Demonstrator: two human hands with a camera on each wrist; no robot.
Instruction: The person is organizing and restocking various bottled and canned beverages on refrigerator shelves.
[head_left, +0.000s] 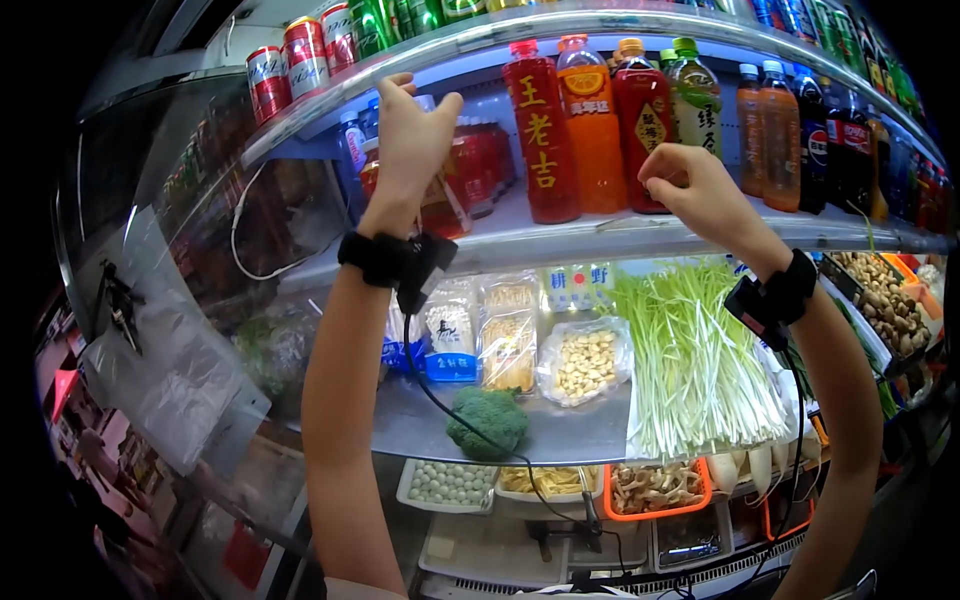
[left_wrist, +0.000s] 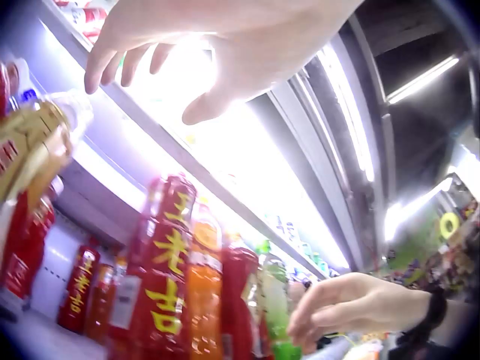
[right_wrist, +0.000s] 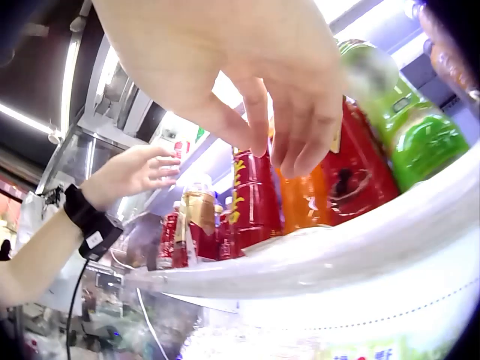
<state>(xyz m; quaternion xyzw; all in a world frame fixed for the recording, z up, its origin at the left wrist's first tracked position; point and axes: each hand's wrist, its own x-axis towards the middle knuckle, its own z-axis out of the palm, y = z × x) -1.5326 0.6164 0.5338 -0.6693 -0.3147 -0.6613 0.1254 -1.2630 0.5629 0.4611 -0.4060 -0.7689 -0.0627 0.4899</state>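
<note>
Up high: left hand (head_left: 408, 140) fingers relaxed near shelf edge (head_left: 480, 32); right hand (head_left: 690, 190) loosely curled, seemingly empty, before bottles (head_left: 590, 125).

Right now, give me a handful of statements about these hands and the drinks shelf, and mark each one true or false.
1. The left hand is raised in front of the drinks shelf. True.
2. The right hand has its grip round the tall red bottle. False: its fingers hang loosely curled in front of the bottles and hold nothing.
3. A broccoli head lies on the shelf below the drinks. True.
4. The orange bottle stands left of the tall red bottle. False: it stands right of it.
5. Both wrists wear black straps. True.
</note>
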